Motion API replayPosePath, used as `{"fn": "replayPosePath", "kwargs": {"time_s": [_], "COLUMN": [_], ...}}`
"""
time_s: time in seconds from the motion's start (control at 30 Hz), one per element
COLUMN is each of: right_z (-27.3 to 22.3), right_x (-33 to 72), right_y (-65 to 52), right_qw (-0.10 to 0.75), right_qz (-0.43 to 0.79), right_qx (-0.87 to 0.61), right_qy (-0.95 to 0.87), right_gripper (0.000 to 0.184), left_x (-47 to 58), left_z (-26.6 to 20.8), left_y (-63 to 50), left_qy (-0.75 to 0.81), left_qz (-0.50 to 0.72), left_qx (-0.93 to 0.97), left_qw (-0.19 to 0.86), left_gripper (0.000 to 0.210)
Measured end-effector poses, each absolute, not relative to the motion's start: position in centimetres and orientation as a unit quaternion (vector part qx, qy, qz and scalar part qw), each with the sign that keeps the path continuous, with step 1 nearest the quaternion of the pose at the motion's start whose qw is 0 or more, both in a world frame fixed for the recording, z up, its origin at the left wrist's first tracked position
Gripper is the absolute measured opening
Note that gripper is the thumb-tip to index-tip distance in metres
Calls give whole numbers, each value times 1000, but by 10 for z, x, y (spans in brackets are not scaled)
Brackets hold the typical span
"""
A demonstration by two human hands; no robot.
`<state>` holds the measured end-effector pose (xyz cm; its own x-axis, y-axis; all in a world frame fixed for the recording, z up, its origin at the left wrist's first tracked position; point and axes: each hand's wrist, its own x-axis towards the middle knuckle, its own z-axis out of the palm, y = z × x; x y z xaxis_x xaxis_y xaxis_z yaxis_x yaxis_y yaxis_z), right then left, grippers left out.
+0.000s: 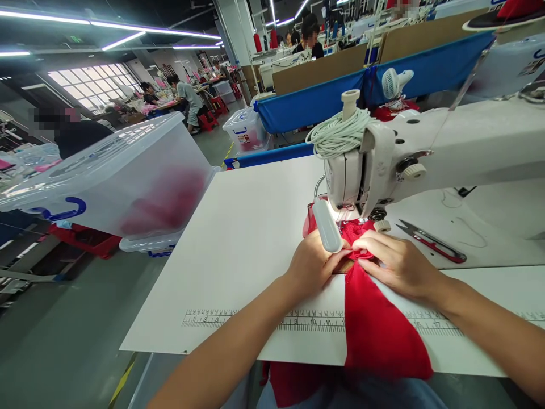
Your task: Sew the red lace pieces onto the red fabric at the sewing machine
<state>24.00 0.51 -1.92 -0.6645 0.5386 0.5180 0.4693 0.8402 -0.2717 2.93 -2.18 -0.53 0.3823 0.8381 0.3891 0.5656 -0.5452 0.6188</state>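
Observation:
A piece of red fabric point(378, 329) runs from under the needle area of a white sewing machine point(451, 147) down over the table's front edge. Close in front of the needle, my left hand point(313, 258) pinches the fabric from the left, its fingertips partly hidden by a pale oval guard point(327, 226). From the right, my right hand point(394, 261) grips the same gathered fabric, thumb below and fingers on top. The fingertips of both hands nearly meet. More red cloth hangs over my lap.
Thread snips point(432, 241) with a red handle lie right of my right hand. A printed ruler point(313, 322) runs along the white table point(251, 227). Left of it stands a clear plastic bin point(128, 176) holding red material. Blue cloth troughs point(306, 113) lie behind; people sit farther off.

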Motion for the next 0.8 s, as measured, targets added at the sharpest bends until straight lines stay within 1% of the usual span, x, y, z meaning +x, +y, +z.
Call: {"fn": "replayPosePath", "kwargs": {"time_s": [0.13,0.23,0.3,0.47,0.53,0.7,0.8], "right_z": [-16,-13,-12,-13,-14,-14,-14], "right_x": [240,239,237,234,233,233,234], "right_y": [4,3,3,4,5,5,5], "right_qw": [312,319,326,344,343,337,335], "right_qz": [30,31,53,119,140,153,138], "right_qx": [-264,-264,-271,-289,-292,-284,-273], "right_qy": [-912,-910,-904,-885,-882,-884,-891], "right_gripper": [14,17,17,21,23,23,14], "left_x": [31,31,30,32,35,38,36], "left_z": [-5,-4,-3,-2,-4,-8,-9], "left_y": [-22,-23,-23,-22,-20,-17,-17], "left_qy": [445,444,439,442,451,470,474], "left_qz": [341,323,311,311,315,324,329], "left_qx": [801,805,808,795,783,761,756], "left_qw": [210,227,241,276,290,308,309], "left_gripper": [22,23,23,9,7,13,19]}}
